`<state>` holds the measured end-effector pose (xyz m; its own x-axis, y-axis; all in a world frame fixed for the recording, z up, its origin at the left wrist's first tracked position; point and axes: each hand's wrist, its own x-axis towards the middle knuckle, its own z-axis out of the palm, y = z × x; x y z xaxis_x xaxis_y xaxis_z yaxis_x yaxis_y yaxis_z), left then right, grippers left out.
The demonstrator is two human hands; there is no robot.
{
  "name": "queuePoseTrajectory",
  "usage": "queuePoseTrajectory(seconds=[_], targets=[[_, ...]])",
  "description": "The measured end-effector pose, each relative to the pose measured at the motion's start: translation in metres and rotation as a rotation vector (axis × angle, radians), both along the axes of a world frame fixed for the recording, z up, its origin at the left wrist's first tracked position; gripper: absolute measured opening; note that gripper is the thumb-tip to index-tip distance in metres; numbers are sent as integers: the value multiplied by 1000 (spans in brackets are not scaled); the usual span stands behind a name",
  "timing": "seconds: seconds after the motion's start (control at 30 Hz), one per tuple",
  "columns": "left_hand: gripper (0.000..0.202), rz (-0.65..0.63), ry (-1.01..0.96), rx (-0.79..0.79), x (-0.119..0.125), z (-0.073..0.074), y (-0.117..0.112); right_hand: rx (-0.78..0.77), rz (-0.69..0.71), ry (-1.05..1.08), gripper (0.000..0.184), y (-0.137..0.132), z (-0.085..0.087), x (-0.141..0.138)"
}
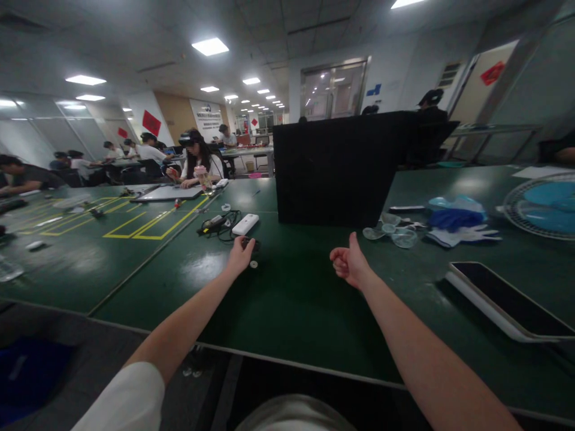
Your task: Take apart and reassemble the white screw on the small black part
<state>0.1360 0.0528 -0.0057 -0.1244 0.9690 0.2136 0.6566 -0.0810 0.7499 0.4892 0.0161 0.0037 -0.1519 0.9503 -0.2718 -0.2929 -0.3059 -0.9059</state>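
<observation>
My left hand [240,254] is over the green table, its thumb and fingers closed on a small dark object [252,244] whose kind I cannot make out. A small pale round disc [254,264] lies just beside that hand. Beyond it are a white power strip [245,224] and a tangle of black cable with a dark adapter [215,224]. My right hand [350,263] is raised above the table with its thumb pointing up and its fingers curled in; nothing shows in it. Nearest to it on the right are clear plastic cups [390,232].
A large black panel [332,170] stands upright ahead. To the right lie blue and white gloves [460,224], a tablet-like device [512,299] and a round rack [516,218] with blue pieces. A co-worker [197,161] sits across at the left, near yellow tape lines [148,224].
</observation>
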Motion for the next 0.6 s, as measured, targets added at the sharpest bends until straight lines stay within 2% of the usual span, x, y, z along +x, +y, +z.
queuePoseTrajectory(seconds=[0.13,0.3,0.37,0.47,0.6], targets=[[52,-142,71,-70,61,-4,-2,-10,-47,70,78,0,1,1],[56,-341,176,-80,152,-7,-18,61,-335,204,76,7,-7,11],[56,-415,264,-9,182,-7,-26,83,-379,222,77,8,-9,14],[56,-491,338,42,211,-6,-35,103,-360,205,78,10,-10,16],[55,-554,255,15,216,-1,-42,139,-334,145,79,9,-9,16]])
